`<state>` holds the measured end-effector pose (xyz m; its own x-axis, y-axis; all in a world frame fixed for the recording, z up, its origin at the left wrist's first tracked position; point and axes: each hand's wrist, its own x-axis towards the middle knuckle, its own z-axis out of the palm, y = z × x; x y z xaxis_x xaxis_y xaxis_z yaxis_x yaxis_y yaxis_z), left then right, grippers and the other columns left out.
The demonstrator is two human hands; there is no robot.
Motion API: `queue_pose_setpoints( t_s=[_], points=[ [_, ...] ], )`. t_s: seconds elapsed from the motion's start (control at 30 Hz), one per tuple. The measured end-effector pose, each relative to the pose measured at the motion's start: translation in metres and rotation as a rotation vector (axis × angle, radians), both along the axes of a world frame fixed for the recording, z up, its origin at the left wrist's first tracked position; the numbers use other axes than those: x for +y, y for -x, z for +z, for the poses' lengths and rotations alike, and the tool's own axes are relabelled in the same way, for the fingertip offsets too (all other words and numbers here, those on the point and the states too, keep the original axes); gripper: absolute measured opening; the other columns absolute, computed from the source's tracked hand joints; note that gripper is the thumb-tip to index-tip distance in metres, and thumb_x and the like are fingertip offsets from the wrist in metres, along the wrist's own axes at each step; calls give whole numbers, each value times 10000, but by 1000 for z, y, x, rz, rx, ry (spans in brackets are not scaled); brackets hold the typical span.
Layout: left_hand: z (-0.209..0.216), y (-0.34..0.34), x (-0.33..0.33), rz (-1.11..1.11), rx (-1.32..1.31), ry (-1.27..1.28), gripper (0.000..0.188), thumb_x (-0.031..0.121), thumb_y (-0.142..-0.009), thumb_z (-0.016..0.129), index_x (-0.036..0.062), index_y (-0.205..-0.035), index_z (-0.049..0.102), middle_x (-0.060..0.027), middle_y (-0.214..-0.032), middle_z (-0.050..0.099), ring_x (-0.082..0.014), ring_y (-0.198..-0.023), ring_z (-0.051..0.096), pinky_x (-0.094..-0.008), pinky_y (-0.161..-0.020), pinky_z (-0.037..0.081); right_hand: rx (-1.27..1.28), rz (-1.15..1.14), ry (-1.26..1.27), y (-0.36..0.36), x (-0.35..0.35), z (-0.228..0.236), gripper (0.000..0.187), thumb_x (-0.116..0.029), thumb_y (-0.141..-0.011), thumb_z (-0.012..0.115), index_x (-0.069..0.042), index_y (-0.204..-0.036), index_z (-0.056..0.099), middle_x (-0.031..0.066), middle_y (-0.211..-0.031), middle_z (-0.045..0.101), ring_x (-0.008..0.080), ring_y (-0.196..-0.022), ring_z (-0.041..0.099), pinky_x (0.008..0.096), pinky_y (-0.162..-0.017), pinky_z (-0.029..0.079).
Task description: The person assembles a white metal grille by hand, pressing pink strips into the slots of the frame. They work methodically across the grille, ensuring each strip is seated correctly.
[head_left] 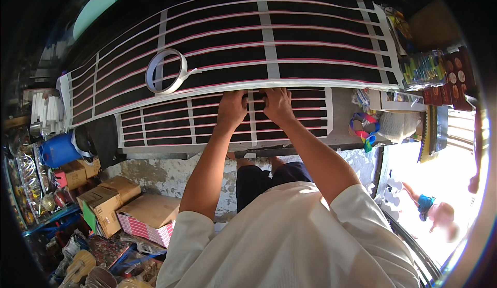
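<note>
Both my hands are at the far edge of a smaller black panel [171, 128] crossed by pale strips with thin red lines. My left hand [231, 111] is curled there, thumb turned inward. Beside it, my right hand [280, 105] has its fingers bent against the front edge of a larger stack of similar striped black sheets [321, 54]. A pale grey strip [252, 118] runs down the smaller panel between the hands. What the fingertips hold, if anything, is hidden. On the larger stack, to the left, stands a roll of white tape [149, 76] with a loose end.
Cardboard boxes [124, 187] and bagged goods lie at the lower left, near a blue container [58, 150]. Right of the panels are a colourful ribbon [365, 127], a white mesh bag [398, 126] and packaged goods [423, 69]. Another person [440, 213] is outside at the right.
</note>
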<state>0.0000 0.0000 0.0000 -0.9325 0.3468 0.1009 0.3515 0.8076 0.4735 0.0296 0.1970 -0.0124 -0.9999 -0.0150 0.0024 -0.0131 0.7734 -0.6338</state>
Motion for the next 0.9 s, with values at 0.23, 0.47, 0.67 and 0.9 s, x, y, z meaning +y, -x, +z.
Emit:
queue_pose_setpoints(
  t_s=[0.23,0.47,0.67,0.9],
  points=[
    [17,8,10,-67,-65,53,206,69,-933,773,50,-1138,764,-201,-1129,764,-446,-1120,736,-552,-967,613,104,-19,2,1,3,-7,308,-3,-902,732,-107,-1191,765,135,-1282,699,390,-1309,620,594,-1083,467],
    [20,31,13,-324,211,155,229,22,-809,791,-5,-1034,761,-245,-1033,761,-448,-1048,763,-542,-926,633,81,-17,44,1,4,-10,337,7,-860,746,-122,-1170,778,119,-1274,716,394,-1310,626,593,-1105,473],
    [14,42,14,-418,197,178,269,3,-767,811,-21,-1027,748,-248,-1035,758,-442,-1048,765,-527,-937,634,35,-15,15,5,5,-13,360,9,-843,762,-138,-1171,788,103,-1285,722,379,-1341,624,587,-1132,474],
    [7,46,17,-452,163,189,292,14,-815,830,-13,-1094,747,-227,-1064,767,-419,-1061,770,-518,-936,635,74,1,-8,4,6,-15,384,2,-820,791,-151,-1171,797,103,-1283,730,376,-1331,635,578,-1131,488]
  ],
)
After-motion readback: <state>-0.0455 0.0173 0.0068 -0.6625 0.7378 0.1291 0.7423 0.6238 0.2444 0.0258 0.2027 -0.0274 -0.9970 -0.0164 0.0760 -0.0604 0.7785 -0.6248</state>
